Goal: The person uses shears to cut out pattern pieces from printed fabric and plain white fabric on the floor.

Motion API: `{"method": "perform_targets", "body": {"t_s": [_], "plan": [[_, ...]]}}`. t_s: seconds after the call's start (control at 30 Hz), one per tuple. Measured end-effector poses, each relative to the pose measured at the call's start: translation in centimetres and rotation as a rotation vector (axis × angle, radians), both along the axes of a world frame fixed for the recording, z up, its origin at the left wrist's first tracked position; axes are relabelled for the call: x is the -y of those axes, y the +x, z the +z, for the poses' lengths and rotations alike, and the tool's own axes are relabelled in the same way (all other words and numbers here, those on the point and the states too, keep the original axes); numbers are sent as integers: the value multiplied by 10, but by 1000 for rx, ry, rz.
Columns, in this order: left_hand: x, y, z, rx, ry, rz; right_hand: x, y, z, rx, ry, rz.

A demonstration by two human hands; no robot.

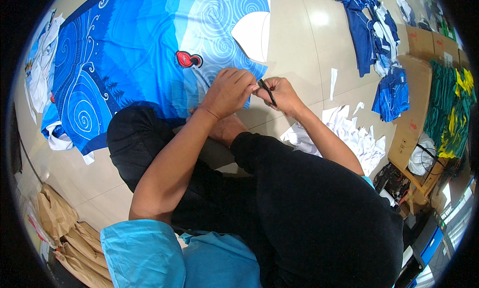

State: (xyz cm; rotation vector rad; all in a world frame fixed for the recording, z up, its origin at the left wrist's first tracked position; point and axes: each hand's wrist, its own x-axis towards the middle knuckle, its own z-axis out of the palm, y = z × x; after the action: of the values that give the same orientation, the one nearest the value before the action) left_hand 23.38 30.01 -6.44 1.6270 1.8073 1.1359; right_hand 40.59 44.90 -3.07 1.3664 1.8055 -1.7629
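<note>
A blue patterned fabric piece [134,43] with swirls and a red-and-black emblem [188,59] lies spread over the floor before my crossed legs. At its right side a white curved area [253,36] shows. My left hand [230,92] is closed, fingers pinched together at the fabric's near right corner. Just to its right, my right hand [282,96] is wrapped round black-handled scissors [267,92], close to the left fingertips. The scissor blades are mostly hidden, so I cannot tell how far apart they are.
White fabric scraps [349,136] lie in a heap at my right, with a thin strip [333,83] beyond. Blue garment pieces [366,28] lie farther off. Cardboard boxes [411,108] and green-yellow cloth [449,108] stand right; brown paper [75,233] lies lower left.
</note>
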Motion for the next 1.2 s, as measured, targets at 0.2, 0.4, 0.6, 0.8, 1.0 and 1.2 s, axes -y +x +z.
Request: {"method": "perform_targets", "body": {"t_s": [0.2, 0.4, 0.6, 0.8, 1.0, 1.2], "plan": [[1, -1, 1, 35, 10, 9, -4, -10, 3, -7, 1, 16], [2, -2, 2, 51, 9, 14, -4, -11, -2, -18, 20, 23], [3, -2, 1, 92, 25, 34, 0, -12, -3, -7, 28, 17], [2, -2, 3, 101, 19, 30, 1, -12, -4, -6, 42, 13], [2, -2, 4, 102, 24, 30, 1, -10, -6, -34, 28, 9], [2, -1, 3, 98, 28, 35, 0, -9, -6, -32, 6, 21]]}}
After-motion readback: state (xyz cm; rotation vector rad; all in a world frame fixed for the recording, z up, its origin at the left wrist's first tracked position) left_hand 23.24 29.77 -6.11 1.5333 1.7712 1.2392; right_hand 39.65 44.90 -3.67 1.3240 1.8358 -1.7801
